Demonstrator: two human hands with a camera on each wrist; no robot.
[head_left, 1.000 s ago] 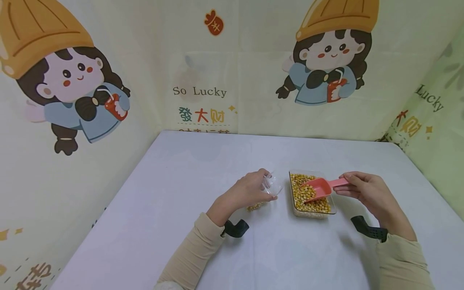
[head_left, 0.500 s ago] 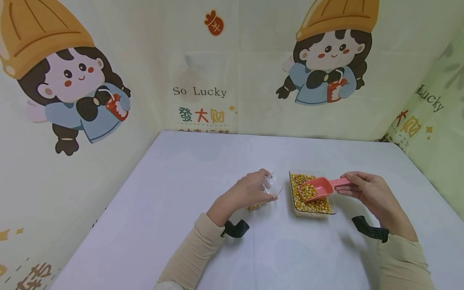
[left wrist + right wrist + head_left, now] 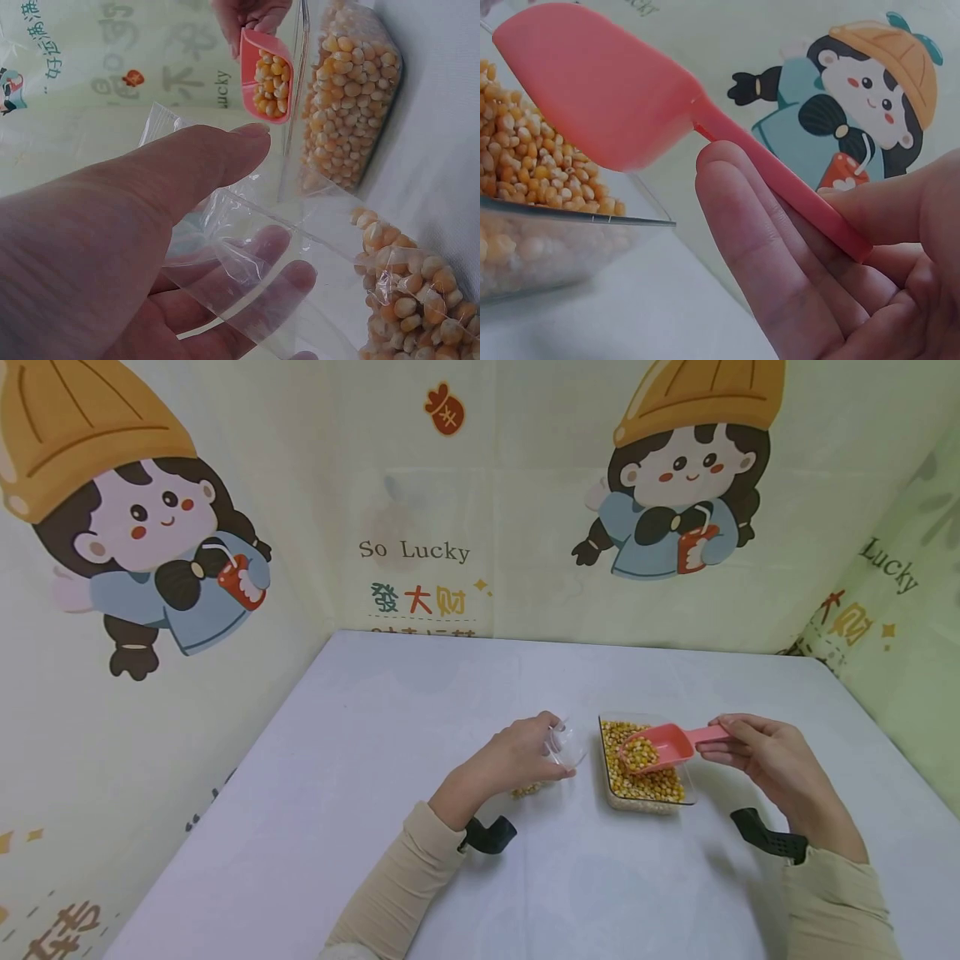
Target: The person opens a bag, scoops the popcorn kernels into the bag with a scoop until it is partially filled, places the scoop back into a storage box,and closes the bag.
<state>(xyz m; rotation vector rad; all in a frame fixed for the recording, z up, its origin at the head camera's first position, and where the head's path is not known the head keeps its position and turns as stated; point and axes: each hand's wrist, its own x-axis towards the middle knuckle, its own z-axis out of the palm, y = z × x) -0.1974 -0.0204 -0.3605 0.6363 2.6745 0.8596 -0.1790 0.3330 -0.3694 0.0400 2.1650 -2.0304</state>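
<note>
In the head view my left hand (image 3: 508,756) holds a clear zip bag (image 3: 567,745) with its mouth spread between thumb and fingers. Corn kernels (image 3: 420,296) lie in the bag's lower part, as the left wrist view shows. A pink scoop (image 3: 677,745) carries a small heap of corn; my right hand (image 3: 772,764) pinches its handle between thumb and fingers. The scoop is above a clear rectangular container (image 3: 647,806) filled with corn, standing just right of the bag. From the right wrist, only the scoop's underside (image 3: 592,82) shows, so its load is hidden there.
A white table (image 3: 615,893) lies under everything. Behind it and at both sides hangs a pale curtain (image 3: 540,543) printed with cartoon figures and lettering. Black wrist mounts (image 3: 491,834) sit at both cuffs.
The scoop has levelled and drawn slightly right and up out of the container's corn, with kernels gathered in it. My left hand and the bag have stayed nearly still.
</note>
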